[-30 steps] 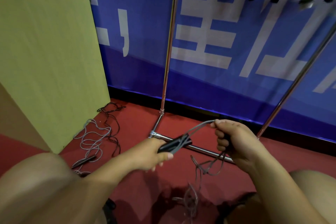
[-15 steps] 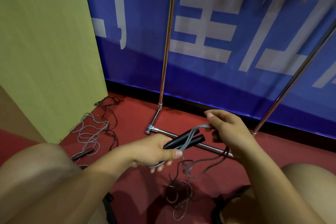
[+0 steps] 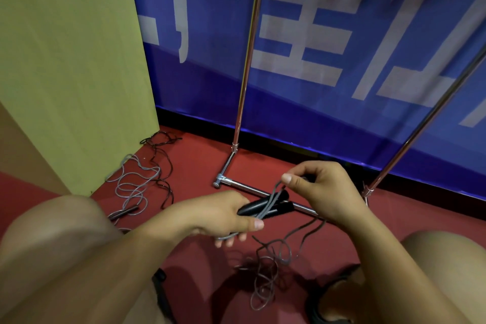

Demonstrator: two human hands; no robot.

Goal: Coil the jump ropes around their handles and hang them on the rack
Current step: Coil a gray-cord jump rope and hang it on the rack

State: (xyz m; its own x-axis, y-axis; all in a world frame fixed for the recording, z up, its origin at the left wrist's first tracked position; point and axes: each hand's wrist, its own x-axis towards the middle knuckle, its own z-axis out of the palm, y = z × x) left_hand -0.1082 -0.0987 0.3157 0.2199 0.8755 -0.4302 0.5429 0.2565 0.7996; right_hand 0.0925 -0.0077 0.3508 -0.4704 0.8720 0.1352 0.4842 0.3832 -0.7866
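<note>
Coiling step under way. Left hand (image 3: 218,216) clenches 2 black handles (image 3: 265,206) just in front of the rack's base bar (image 3: 244,187); right hand (image 3: 320,189) pinches grey rope (image 3: 274,193) above them. Slack (image 3: 265,268) below; next wrap needs tension.

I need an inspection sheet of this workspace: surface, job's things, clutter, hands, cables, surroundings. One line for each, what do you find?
Surface: red floor.
Job's things: two black handles held together; grey rope partly wound, the rest loose on the floor; metal rack upright.
Clutter: two more uncoiled ropes beside the green panel.
Hands: left hand grips the handles; right hand pinches the rope.
Cables: nothing seen.
Surroundings: blue banner behind the rack; dark items hang top right, blurred.
</note>
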